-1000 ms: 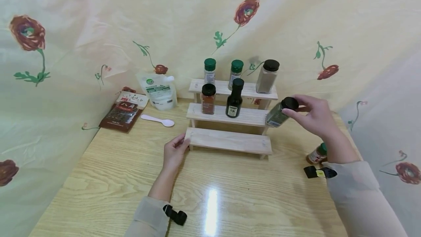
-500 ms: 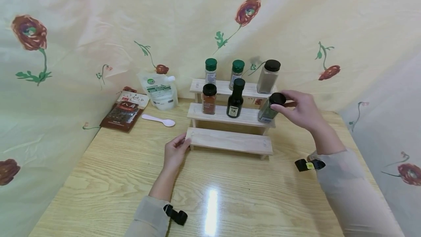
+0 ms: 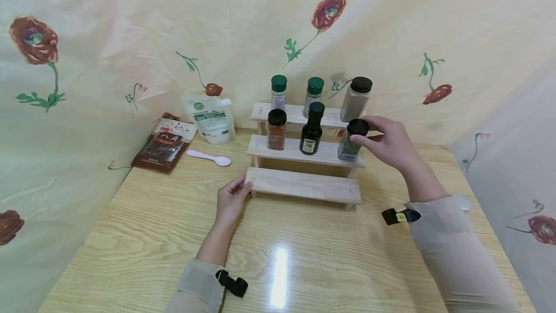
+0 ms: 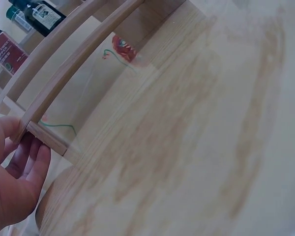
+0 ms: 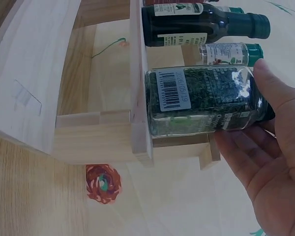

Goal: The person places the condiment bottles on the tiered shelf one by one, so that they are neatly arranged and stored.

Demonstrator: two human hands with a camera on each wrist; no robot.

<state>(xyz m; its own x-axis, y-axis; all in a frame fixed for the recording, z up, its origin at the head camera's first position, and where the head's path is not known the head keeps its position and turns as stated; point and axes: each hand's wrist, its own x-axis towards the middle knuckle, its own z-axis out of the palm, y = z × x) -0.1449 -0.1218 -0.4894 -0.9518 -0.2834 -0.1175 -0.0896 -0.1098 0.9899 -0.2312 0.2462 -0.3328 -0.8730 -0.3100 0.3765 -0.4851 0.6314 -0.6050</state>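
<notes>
In the head view, my right hand [image 3: 386, 141] holds a glass jar of dried green herbs [image 3: 347, 149] by its black lid. The jar stands nearly upright at the right end of the middle step of a three-step wooden rack [image 3: 304, 185]. The right wrist view shows the jar's base against the board [image 5: 140, 93], thumb and fingers around the lid end. To its left are a dark sauce bottle [image 3: 310, 134] and a black-capped jar of red spice [image 3: 276, 132]. My left hand [image 3: 231, 202] pinches the left end of the lowest step, thumb on top, fingers underneath.
On the top step stand two green-capped jars [image 3: 278, 93] [image 3: 313, 93] and a black-capped jar [image 3: 356, 100]. Left of the rack lie a white spoon [image 3: 210, 158] and a brown spice packet [image 3: 165, 146], with a white spouted pouch [image 3: 210, 119] behind. A flowered cloth [image 3: 243, 28] hangs behind the table.
My right hand has carried the herb jar leftward onto the middle step, and the jar has gone from tilted to nearly upright. A green-capped jar at right is now hidden. My left hand has stayed put.
</notes>
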